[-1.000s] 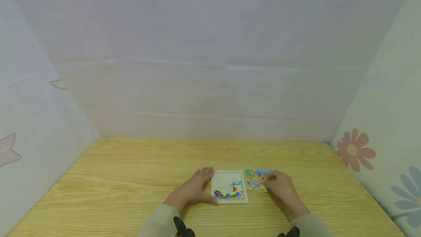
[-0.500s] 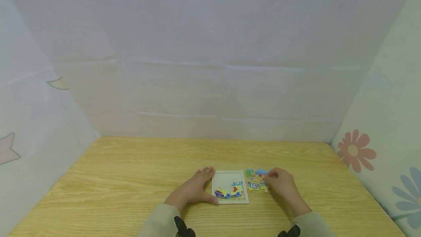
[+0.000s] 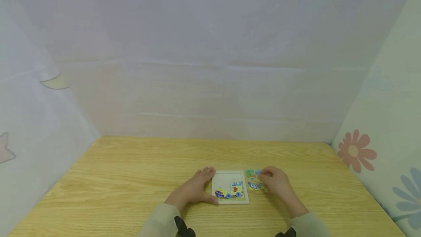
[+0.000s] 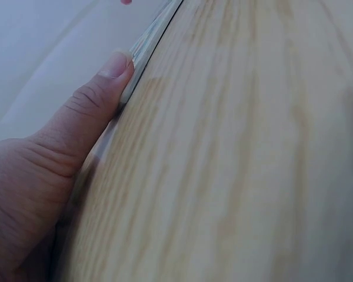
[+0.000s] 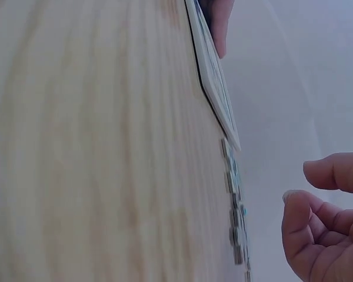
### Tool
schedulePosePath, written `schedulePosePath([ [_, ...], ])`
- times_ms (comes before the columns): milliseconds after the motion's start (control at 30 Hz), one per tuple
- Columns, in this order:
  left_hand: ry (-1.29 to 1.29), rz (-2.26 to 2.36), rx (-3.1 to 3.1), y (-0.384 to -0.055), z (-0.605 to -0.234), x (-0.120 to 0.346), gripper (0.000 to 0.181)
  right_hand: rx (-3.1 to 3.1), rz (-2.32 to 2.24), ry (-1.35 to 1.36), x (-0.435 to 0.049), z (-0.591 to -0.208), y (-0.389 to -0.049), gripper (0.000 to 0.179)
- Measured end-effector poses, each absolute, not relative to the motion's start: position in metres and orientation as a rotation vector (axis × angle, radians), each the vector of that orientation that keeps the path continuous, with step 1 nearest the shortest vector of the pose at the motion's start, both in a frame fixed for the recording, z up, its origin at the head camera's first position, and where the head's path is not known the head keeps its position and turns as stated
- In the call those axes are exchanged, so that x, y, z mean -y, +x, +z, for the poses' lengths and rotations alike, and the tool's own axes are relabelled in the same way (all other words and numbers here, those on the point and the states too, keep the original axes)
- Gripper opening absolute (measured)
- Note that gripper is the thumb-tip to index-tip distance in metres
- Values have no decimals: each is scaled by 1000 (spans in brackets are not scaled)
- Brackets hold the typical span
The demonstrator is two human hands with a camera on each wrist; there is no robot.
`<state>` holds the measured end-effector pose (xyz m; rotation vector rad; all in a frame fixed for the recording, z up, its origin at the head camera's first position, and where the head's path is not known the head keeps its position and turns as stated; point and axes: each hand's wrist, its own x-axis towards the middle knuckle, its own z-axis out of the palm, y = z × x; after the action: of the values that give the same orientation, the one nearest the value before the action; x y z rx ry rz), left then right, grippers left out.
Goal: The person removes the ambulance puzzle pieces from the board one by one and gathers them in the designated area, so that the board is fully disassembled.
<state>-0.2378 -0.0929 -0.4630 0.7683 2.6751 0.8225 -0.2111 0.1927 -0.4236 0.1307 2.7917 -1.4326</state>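
A square jigsaw puzzle tray (image 3: 229, 178) with a pale rim lies on the table, its lower part filled with pieces showing a yellow vehicle on blue wheels. My left hand (image 3: 194, 189) rests along the tray's left side, fingers at the upper corner and thumb at the lower. In the left wrist view the thumb (image 4: 85, 117) lies against the tray edge. Right of the tray lie several loose jigsaw pieces (image 3: 253, 185). Above them hovers my right hand (image 3: 277, 184), partly covering them. The right wrist view shows its thumb and finger apart, fingers bent, with nothing between them.
The wooden table (image 3: 148, 164) extends around the tray on all sides. A pale cloth wall (image 3: 210, 83) stands behind it, and flower-patterned cloth (image 3: 375, 120) hangs at the right.
My right hand has shifted left over the loose pieces, uncovering table to its right. My left hand and the tray have stayed in place.
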Motion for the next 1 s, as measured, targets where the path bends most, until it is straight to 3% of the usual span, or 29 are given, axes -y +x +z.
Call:
schedulePosePath([
  [1000, 749, 845, -2665, -236, -460, 91, 108, -2706, -1575, -21, -156, -432, -212, 18],
])
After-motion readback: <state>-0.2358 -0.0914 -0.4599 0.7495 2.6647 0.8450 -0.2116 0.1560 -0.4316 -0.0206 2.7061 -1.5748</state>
